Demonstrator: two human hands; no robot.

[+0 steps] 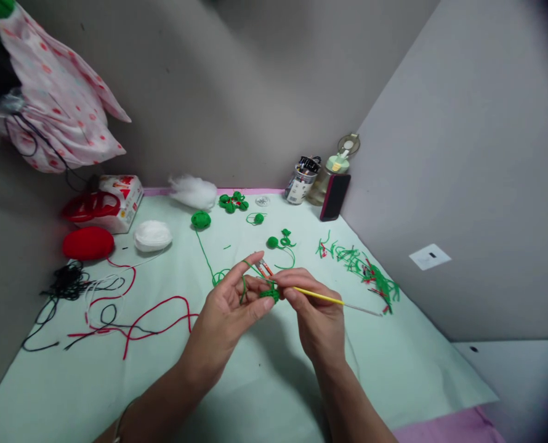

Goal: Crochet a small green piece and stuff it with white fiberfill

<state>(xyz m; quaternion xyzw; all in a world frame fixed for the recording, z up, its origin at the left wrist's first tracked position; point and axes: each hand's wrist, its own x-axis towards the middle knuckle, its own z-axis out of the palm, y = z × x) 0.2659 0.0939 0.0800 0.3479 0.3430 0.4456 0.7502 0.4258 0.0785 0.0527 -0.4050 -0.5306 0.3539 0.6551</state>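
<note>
Between thumb and fingers my left hand [230, 307] pinches a small green crochet piece [270, 295], and green yarn loops over its raised index finger. My right hand [318, 314] grips a yellow-handled crochet hook [318, 296]; its metal shaft sticks out to the right, and its working tip is hidden by the fingers at the crochet piece. From the left hand a green strand runs back to a green yarn ball [201, 219]. Just behind the hands lies a small orange-and-silver tool [264, 268], partly covered by the fingers.
Red yarn [88, 243], white yarn [153, 235] and tangled black yarn [68, 280] lie left. Behind are white stuffing [193, 192] and finished green pieces [234, 202]. Green and red yarn scraps [364, 267] spread right, before a phone [335, 197], bottle [319, 187] and pen cup [300, 184].
</note>
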